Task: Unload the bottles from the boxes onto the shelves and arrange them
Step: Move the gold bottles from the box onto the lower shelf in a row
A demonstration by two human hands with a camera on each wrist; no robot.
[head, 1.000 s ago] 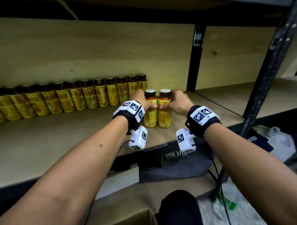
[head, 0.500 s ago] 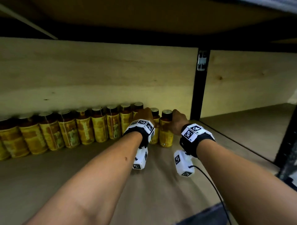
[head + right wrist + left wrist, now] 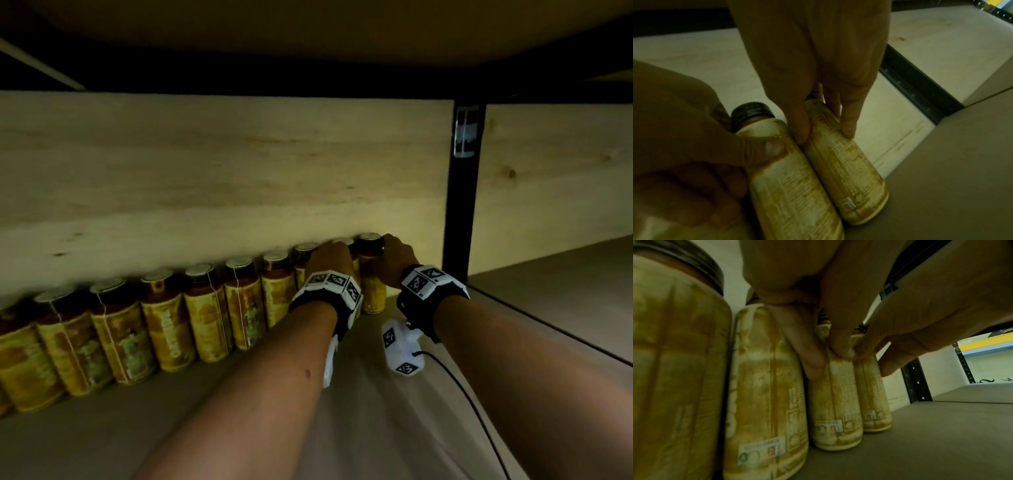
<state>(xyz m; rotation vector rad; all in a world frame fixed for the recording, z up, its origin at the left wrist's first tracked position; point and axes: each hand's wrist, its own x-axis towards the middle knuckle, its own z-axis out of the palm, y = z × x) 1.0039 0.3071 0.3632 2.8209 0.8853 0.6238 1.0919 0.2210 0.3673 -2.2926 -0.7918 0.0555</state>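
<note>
Two amber, yellow-labelled plastic bottles with dark screw caps had been carried from the front edge of the brown board shelf [image 3: 428, 394] back to its pale plywood rear wall [image 3: 239, 178], which served as the landmark. A second before, they stood near the shelf's front lip with a hand on each; half a second before, they were partway in; now they stood upright at the right end of the row of matching bottles [image 3: 171, 315] lined up along that wall.

The left hand [image 3: 330, 262] had its fingers curled round the upper body of the inner new bottle [image 3: 835, 410], thumb on one side and fingertips on the other, as the left wrist view showed. The right hand [image 3: 397, 260] pinched the end bottle [image 3: 371, 274] just under its cap, thumb [image 3: 799, 126] and fingers pressed to the label. The two bottles touched each other, and the inner one stood just beside the last bottle of the row.

Judging by this, the pair was all but placed: what remained was to let go and perhaps nudge them flush with the wall. The black steel upright [image 3: 460, 205] stood near the end bottle's right, so this row looked nearly full.
</note>
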